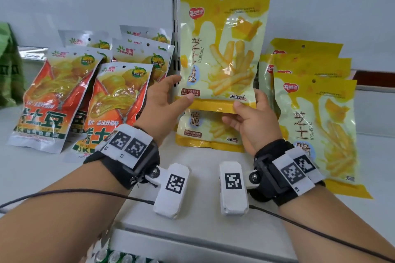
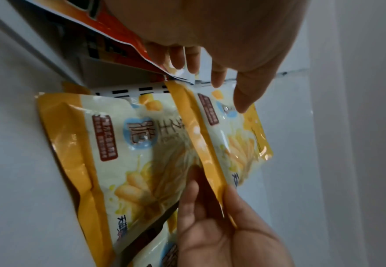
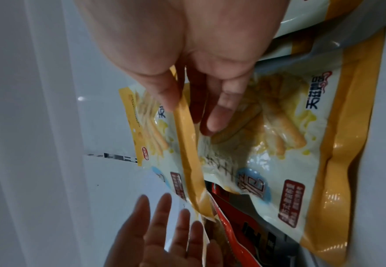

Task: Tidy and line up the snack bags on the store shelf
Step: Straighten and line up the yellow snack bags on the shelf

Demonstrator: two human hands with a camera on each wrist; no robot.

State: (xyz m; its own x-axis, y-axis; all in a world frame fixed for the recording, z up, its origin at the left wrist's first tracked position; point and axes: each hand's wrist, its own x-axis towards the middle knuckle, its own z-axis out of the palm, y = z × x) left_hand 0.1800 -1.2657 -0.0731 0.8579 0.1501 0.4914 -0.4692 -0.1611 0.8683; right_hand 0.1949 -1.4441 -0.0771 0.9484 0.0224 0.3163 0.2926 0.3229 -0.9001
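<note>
While the right hand (image 1: 249,121) pinches the bottom seam of a yellow bag (image 1: 222,49) between thumb and fingers, holding it upright above the shelf (image 1: 203,209), the left hand (image 1: 165,100) is spread, its thumb just at the bag's lower left edge and gripping nothing. Another yellow bag (image 1: 205,132) lies flat under the lifted one, more of them lean in a row (image 1: 316,113) to the right, and orange bags (image 1: 55,100) stand to the left. I judge the bag light, soft and crinkly, its glossy film slippery, and the sticks inside brittle, so it is best taken by the flat sealed seams at both lower corners, never squeezed across the middle
</note>
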